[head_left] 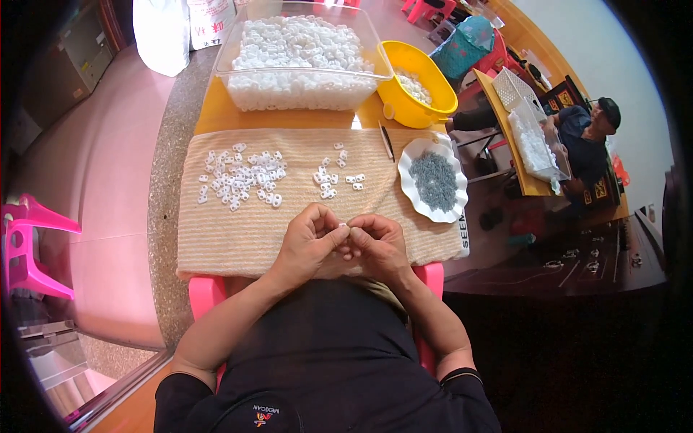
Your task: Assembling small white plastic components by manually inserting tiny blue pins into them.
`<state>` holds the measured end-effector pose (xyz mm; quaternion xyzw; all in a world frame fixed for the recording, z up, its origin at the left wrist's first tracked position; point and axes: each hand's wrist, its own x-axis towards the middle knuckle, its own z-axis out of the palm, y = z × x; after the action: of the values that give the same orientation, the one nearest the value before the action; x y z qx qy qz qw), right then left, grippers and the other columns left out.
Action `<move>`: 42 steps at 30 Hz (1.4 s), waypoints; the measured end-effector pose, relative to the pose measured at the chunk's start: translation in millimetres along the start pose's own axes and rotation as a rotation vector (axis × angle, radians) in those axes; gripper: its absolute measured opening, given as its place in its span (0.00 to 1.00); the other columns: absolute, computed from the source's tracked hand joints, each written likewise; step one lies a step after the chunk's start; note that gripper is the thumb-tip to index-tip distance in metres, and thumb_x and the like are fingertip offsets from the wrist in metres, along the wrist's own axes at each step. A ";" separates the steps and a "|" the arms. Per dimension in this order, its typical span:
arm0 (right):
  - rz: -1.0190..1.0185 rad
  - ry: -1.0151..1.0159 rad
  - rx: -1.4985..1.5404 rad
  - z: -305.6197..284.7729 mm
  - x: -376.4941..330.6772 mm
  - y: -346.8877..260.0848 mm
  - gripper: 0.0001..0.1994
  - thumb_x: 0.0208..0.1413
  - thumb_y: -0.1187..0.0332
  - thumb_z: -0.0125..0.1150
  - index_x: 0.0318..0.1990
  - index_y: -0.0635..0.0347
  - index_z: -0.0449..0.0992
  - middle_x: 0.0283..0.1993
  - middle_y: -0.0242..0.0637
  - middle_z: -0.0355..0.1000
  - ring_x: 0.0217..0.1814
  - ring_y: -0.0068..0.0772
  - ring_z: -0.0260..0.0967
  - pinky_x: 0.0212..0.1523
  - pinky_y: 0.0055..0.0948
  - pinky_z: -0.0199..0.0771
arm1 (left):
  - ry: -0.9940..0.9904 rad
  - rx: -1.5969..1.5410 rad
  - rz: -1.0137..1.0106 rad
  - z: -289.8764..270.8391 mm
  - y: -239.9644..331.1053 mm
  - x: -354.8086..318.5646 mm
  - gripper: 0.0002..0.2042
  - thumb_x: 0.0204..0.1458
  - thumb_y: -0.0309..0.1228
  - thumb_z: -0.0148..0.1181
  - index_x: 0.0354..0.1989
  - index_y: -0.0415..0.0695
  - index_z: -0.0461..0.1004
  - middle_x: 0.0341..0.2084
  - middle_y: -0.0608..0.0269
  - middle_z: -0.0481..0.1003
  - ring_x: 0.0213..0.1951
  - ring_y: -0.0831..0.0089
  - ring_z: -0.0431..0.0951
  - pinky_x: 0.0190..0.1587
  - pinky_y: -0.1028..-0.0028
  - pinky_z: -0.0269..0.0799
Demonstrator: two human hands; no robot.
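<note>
My left hand (312, 239) and my right hand (376, 244) meet at the towel's near edge, thumbs and fingertips pinched together. A speck of a small white plastic piece (342, 224) shows at the left fingertips. Whatever the right fingertips grip is hidden. Beyond my hands, a loose pile of small white plastic pieces with dark holes (242, 177) spreads over the striped towel (216, 245) on the left. Several similar pieces (326, 180) lie in a smaller group in the middle. To the right stands a white scalloped dish (411, 206) holding many tiny grey parts (433, 180).
At the table's far end are a clear plastic bin (289, 92) heaped with white pieces and a yellow basin (415, 115). A dark pen-like tool (388, 141) lies nearby. Pink stools (32, 245) stand left. Another person (586, 141) sits at a table on the right.
</note>
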<state>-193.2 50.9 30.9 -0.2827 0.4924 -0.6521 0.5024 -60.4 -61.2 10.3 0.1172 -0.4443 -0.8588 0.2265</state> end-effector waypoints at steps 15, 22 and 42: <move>0.083 0.035 -0.147 -3.2 -0.6 -6.4 0.08 0.60 0.70 0.57 0.38 0.68 0.74 0.31 0.39 0.75 0.32 0.25 0.73 0.35 0.23 0.77 | 0.017 0.062 0.033 5.4 3.2 -4.2 0.09 0.56 0.20 0.55 0.35 0.40 0.58 0.30 0.58 0.72 0.30 0.73 0.77 0.34 0.73 0.78; 0.133 -0.031 -0.187 -5.2 0.0 -17.3 0.09 0.61 0.69 0.56 0.38 0.68 0.73 0.32 0.40 0.76 0.32 0.26 0.74 0.35 0.24 0.77 | 0.052 0.309 0.114 6.6 2.1 -5.3 0.08 0.56 0.21 0.55 0.34 0.40 0.60 0.31 0.61 0.71 0.32 0.77 0.76 0.35 0.76 0.76; 0.066 -0.064 -0.165 -7.2 0.4 -9.4 0.08 0.60 0.71 0.57 0.41 0.69 0.73 0.32 0.37 0.75 0.32 0.23 0.72 0.36 0.22 0.75 | 0.065 0.135 0.071 8.8 4.8 -5.4 0.09 0.55 0.20 0.56 0.31 0.40 0.60 0.25 0.67 0.68 0.29 0.83 0.73 0.31 0.81 0.72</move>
<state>-203.1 53.2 37.0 -0.3274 0.5371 -0.5829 0.5143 -57.9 -54.7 19.3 0.1444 -0.4974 -0.8140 0.2629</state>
